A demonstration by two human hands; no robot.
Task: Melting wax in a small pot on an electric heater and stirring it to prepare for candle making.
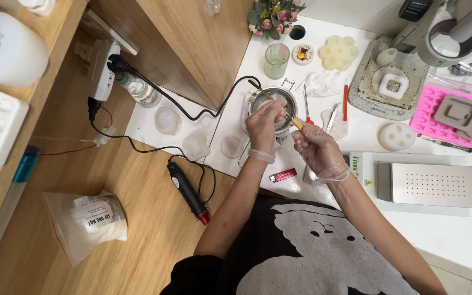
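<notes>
both gloved hands worked over the small metal pot (pixel 266 101) that stood on the white bench (pixel 454 229), just below the green ribbed glass (pixel 276 60). the left hand (pixel 263 128) was pinched shut around the middle of a thin wooden stick (pixel 276 102), right above the pot's mouth. the right hand (pixel 315 147) was closed on the stick's near end, so the stick ran slantwise from it up across the pot, its far tip past the rim. what the pot held could not be told, since the left hand covered most of the opening.

judging by this, the step in hand looked like stirring or working something along the stick over the pot. a next move would call for keeping the stick steady over the opening and the fingers clear of the metal, which might be hot.

a red lighter (pixel 283 175) lay near the left wrist. a black heat tool (pixel 188 192) with its cord rested on the wooden floor to the left, near a clear bag of white granules (pixel 86 224). pale moulds (pixel 395 136) and a pink mould tray (pixel 438 117) sat to the right.
</notes>
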